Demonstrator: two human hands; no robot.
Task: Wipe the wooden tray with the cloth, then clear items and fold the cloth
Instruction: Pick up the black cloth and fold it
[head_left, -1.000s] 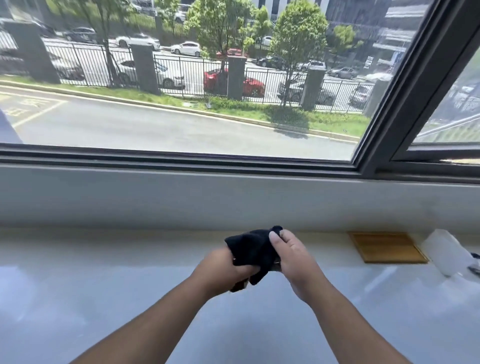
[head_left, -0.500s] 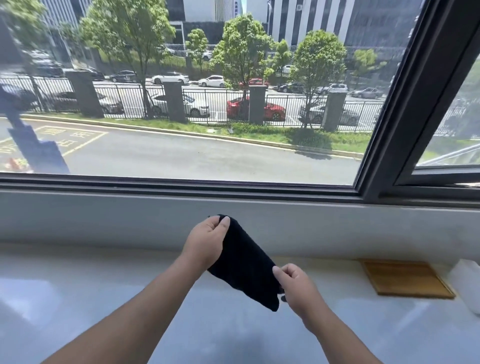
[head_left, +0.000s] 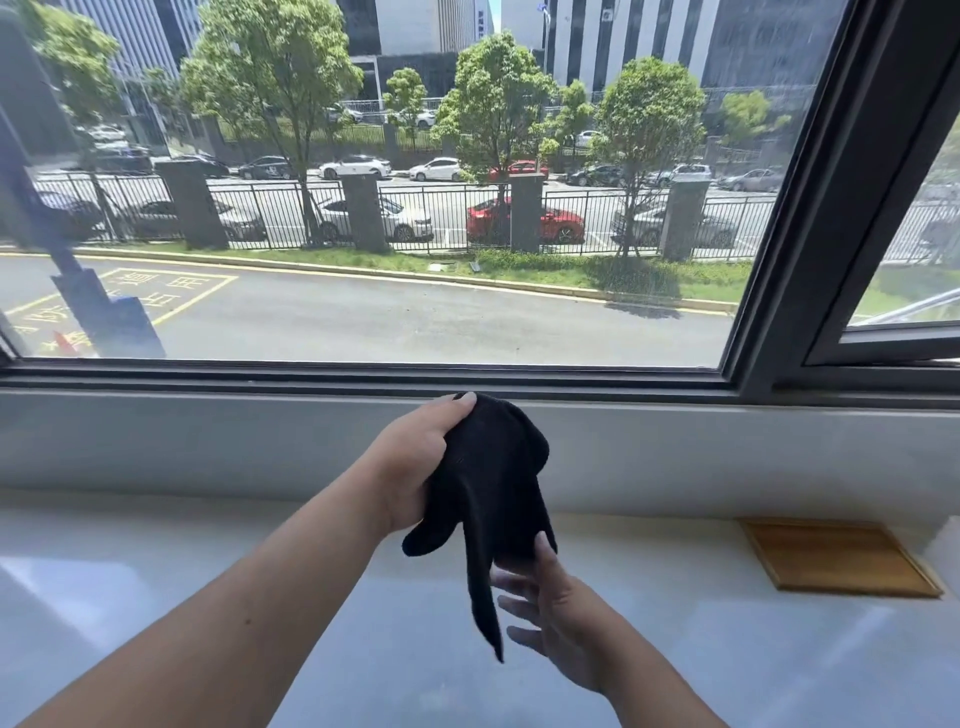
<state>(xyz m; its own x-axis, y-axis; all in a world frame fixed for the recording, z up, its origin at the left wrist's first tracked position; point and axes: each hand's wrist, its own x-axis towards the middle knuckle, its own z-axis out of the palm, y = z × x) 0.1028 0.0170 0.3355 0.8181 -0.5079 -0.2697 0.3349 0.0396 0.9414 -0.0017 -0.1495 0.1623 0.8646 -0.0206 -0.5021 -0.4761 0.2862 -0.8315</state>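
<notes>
A black cloth (head_left: 488, 483) hangs in the air above the white counter, bunched at the top with a thin corner trailing down. My left hand (head_left: 415, 462) grips its upper part, raised in front of the wall below the window. Lower down, my right hand (head_left: 550, 608) pinches the cloth's lower edge between thumb and fingers, the other fingers spread. The flat wooden tray (head_left: 836, 558) lies on the counter at the right, against the wall, well apart from both hands and with nothing on it.
The glossy white counter (head_left: 208, 571) runs across the lower view and meets a grey wall under a dark-framed window (head_left: 363, 371). An opened window sash (head_left: 883, 348) stands at the upper right.
The view tilted up. My left hand lifted the cloth's top higher; the cloth went from a bunch held between both hands to hanging lengthwise, my right hand sliding down to its lower edge.
</notes>
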